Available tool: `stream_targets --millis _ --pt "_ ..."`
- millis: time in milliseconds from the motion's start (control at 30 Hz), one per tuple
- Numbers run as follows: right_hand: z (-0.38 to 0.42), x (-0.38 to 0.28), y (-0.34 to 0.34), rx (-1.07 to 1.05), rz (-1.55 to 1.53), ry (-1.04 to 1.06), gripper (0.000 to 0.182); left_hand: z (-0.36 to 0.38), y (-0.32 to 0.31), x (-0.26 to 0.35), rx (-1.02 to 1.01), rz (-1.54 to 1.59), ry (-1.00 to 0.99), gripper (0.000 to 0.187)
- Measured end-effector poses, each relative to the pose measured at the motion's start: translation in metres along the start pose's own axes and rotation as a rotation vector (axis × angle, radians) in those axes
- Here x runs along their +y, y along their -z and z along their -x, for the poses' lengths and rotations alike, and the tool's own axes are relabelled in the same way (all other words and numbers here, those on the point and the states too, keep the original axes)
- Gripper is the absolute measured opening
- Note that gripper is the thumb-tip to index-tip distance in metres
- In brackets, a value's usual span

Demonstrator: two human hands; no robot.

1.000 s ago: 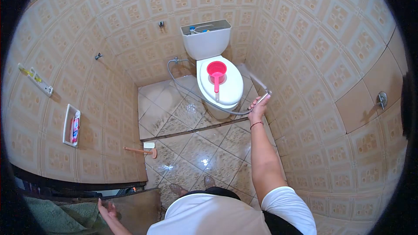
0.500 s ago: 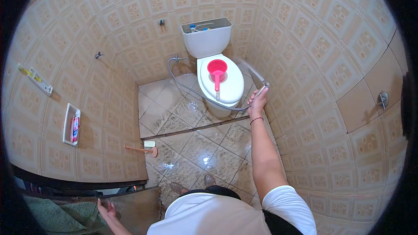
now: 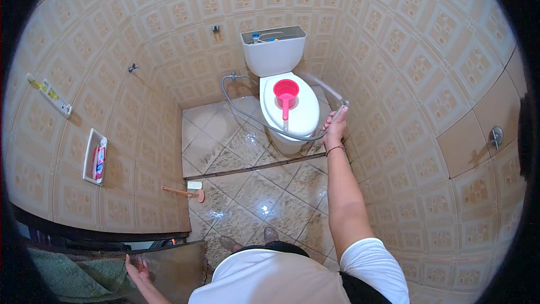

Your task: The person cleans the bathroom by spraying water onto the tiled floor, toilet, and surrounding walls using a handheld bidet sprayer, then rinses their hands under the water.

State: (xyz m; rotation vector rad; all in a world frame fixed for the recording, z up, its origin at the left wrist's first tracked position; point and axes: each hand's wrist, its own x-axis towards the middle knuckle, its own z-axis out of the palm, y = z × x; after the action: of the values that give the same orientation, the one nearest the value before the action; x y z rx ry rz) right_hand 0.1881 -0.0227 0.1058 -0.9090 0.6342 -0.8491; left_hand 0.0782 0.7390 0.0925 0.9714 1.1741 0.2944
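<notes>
My right hand point(image 3: 334, 126) is stretched forward and grips a bidet sprayer head point(image 3: 341, 111). A jet of water point(image 3: 323, 87) shoots from it up and left toward the wall beside the toilet. The grey hose point(image 3: 247, 115) loops from the sprayer across the toilet front to a wall valve. The white toilet point(image 3: 289, 110) has its lid down, and a pink dipper point(image 3: 286, 93) rests on it. My left hand point(image 3: 136, 270) lies flat on a brown door edge at the bottom left, fingers apart.
Wet tiled floor point(image 3: 259, 191) shines below me. A brush with a wooden handle point(image 3: 183, 192) lies by the left wall. A white wall tray point(image 3: 94, 157) holds a tube. A green towel point(image 3: 62, 278) hangs at bottom left. A metal fitting point(image 3: 495, 135) is on the right wall.
My right hand and the sprayer have risen slightly and the hose loop has lifted with it; the view has shifted a little. The left hand stays on the door.
</notes>
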Motion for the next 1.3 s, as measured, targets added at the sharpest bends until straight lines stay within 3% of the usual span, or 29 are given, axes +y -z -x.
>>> stream_targets --millis 100,267,367,400,433,467,500,567,600,667,800,933,1067,1300 --pt "-0.005 0.007 0.014 0.253 -0.033 0.013 0.048 0.005 -0.001 0.001 -0.036 -0.022 -0.006 0.039" --pt "0.011 0.010 0.025 0.253 -0.058 -0.007 0.048 0.004 0.002 -0.001 -0.091 -0.023 -0.049 0.040" --pt "0.028 0.017 0.013 -0.194 0.183 -0.073 0.045 0.013 -0.006 -0.002 0.001 0.005 -0.032 0.039" --pt "0.032 0.025 0.009 -0.214 0.185 -0.084 0.045 0.014 -0.008 -0.001 0.041 0.016 -0.025 0.039" --pt "0.035 0.035 0.004 -0.438 0.412 -0.047 0.045 0.013 -0.008 -0.001 0.061 0.031 -0.028 0.039" --pt "0.038 0.046 -0.002 -0.666 0.637 -0.004 0.045 0.010 -0.006 -0.001 0.002 0.023 -0.015 0.038" --pt "0.043 0.059 -0.012 -0.696 0.634 -0.011 0.045 0.006 -0.003 -0.002 -0.056 0.017 -0.004 0.037" --pt "0.064 0.084 -0.040 -1.087 0.806 0.480 0.046 -0.005 0.002 -0.011 -0.060 0.053 -0.026 0.040" --pt "0.078 0.091 -0.050 -1.118 0.794 0.479 0.046 -0.009 0.007 -0.011 -0.088 0.069 -0.043 0.043" --pt "0.114 0.081 -0.076 -1.342 1.107 0.126 0.037 0.008 0.000 -0.010 -0.040 0.095 -0.056 0.044" --pt "0.163 0.098 -0.103 -1.657 1.276 0.311 0.033 0.026 -0.006 -0.012 -0.049 0.113 -0.064 0.045" --pt "0.195 0.124 -0.112 -1.899 1.287 0.484 0.035 0.028 -0.005 -0.015 -0.043 0.115 -0.087 0.045" --pt "0.227 0.144 -0.127 -1.968 1.332 0.572 0.037 0.036 -0.011 -0.014 -0.034 0.122 -0.112 0.039" --pt "0.250 0.155 -0.153 -1.967 1.321 0.551 0.037 0.054 -0.025 0.000 0.014 0.139 -0.131 0.030"
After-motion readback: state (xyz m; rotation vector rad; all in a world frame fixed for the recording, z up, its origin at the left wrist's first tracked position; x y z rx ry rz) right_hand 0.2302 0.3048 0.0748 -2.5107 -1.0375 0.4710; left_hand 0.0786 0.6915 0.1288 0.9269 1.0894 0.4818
